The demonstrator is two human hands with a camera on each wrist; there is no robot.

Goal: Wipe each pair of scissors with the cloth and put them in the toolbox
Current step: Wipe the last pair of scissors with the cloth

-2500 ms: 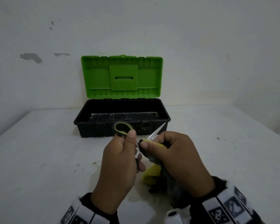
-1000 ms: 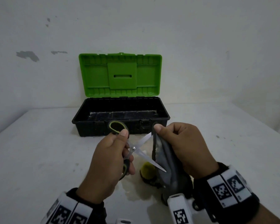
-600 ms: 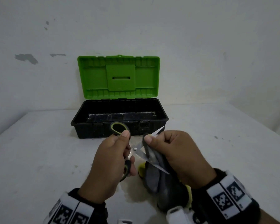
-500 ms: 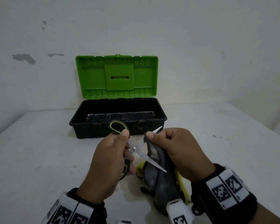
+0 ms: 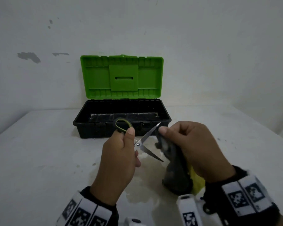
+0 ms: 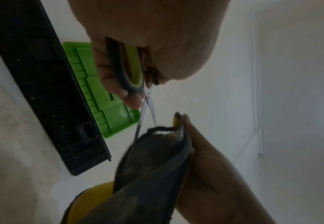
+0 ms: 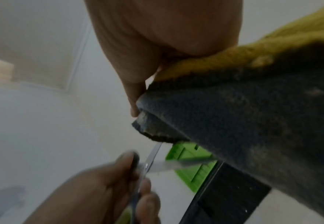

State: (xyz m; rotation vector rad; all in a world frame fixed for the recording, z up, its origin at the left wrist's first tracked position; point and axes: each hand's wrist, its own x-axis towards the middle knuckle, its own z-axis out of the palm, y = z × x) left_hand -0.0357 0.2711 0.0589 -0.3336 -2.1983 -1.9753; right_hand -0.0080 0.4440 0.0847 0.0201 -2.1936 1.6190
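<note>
My left hand grips a pair of scissors by its grey and yellow-green handles. The blades are spread in a V that points right. A grey and yellow cloth hangs from my right hand, which pinches its top edge against the tip of the upper blade. The lower blade lies bare in front of the cloth. In the right wrist view the cloth covers the blade tip. Behind the hands stands the black toolbox with its green lid raised.
The toolbox stands on a white table against a white wall. Damp patches and specks mark the table top under my hands. No other scissors are in view on the table.
The right hand with the cloth has slid outward along the upper blade to its tip. The scissors stay spread in the left hand. The toolbox has not moved.
</note>
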